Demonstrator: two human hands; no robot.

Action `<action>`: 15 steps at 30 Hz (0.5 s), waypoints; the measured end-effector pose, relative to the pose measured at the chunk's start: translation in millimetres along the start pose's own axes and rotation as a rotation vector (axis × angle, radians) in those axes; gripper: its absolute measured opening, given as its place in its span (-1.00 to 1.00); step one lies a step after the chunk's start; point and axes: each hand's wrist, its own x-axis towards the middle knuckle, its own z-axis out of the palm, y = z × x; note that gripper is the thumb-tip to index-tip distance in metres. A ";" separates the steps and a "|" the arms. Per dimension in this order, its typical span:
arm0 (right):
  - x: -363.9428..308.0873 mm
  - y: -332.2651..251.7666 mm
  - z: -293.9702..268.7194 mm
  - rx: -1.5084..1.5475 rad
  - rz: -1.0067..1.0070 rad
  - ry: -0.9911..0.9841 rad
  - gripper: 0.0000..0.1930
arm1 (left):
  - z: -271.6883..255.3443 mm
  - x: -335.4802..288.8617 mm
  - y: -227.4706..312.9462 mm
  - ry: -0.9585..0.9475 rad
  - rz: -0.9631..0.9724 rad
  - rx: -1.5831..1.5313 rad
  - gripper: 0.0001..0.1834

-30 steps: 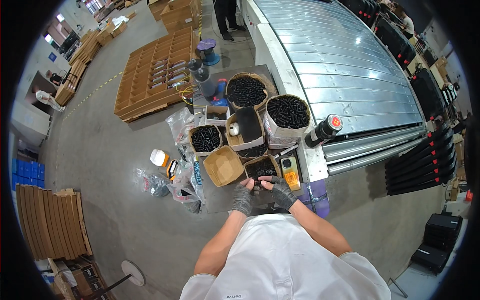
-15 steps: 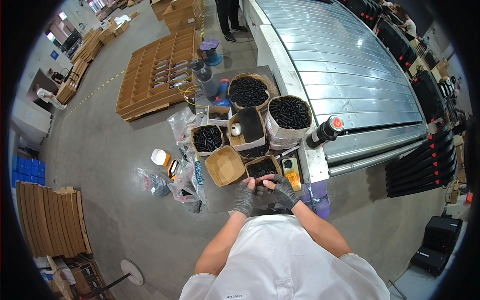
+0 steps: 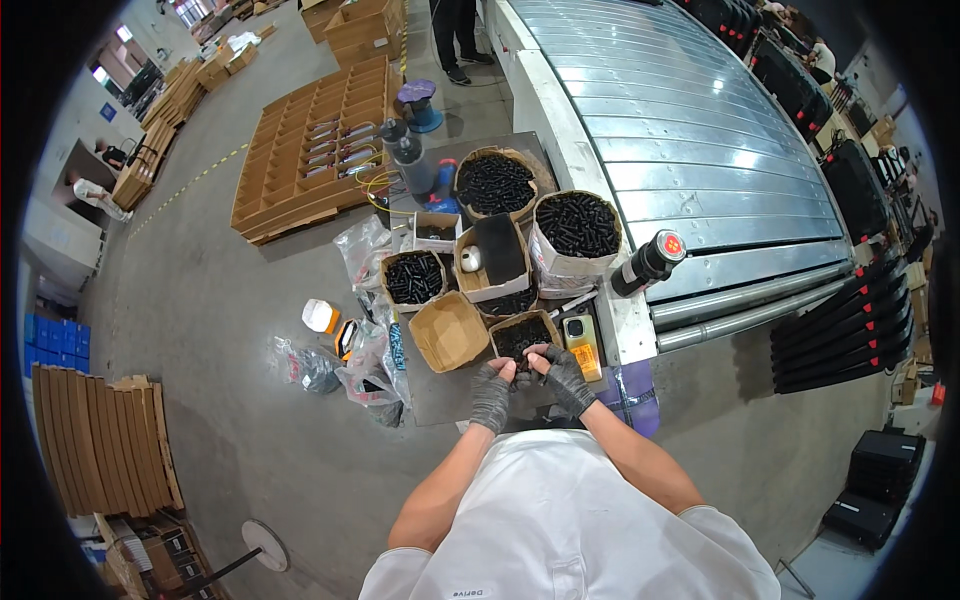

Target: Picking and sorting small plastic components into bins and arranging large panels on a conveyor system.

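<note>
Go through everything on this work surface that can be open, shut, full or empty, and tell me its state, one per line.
Small box at the hands: open, holding small black parts.
Tan box beside it: open, empty.
Left box: open, full of black parts.
Two round tubs: open, filled with black parts.
Left hand: gloved, fingers curled at the small box.
Right hand: gloved, fingers curled at the small box.
</note>
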 end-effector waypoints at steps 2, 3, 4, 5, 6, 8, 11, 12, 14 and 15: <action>0.7 -0.1 -0.8 -0.064 -0.024 -0.009 -0.72 | 0.3 3.0 -3.1 0.001 0.008 0.011 -0.74; -1.0 -0.1 -0.9 -0.056 0.004 -0.015 -0.72 | 1.4 4.6 -5.7 0.002 0.026 -0.001 -0.74; -2.8 -0.8 -1.4 -0.049 0.031 -0.019 -0.71 | 2.4 5.9 -7.9 0.001 0.045 -0.015 -0.74; -4.8 -2.1 -3.2 -0.053 0.027 -0.011 -0.71 | 3.1 6.5 -9.7 -0.009 0.046 -0.017 -0.74; -6.9 -3.6 -4.3 -0.060 0.040 -0.029 -0.70 | 1.7 6.5 -10.6 -0.001 0.107 0.035 -0.76; -6.9 2.8 -4.0 0.036 0.087 -0.049 -0.68 | 0.1 4.3 -8.9 -0.013 0.203 0.073 -0.78; 5.6 36.1 -1.3 -0.228 -0.159 0.007 -0.72 | -9.7 6.4 -18.4 0.042 0.154 0.173 -0.72; 1.5 23.8 6.0 -0.175 -0.117 -0.029 -0.74 | -15.5 6.9 -24.9 0.038 0.162 0.078 -0.71; 0.8 22.1 5.9 -0.187 -0.048 -0.088 -0.72 | -21.9 13.0 -33.5 0.023 0.063 -0.066 -0.70; -0.1 23.5 4.7 -0.189 -0.054 -0.088 -0.72 | -18.4 13.2 -30.6 0.023 0.037 -0.108 -0.70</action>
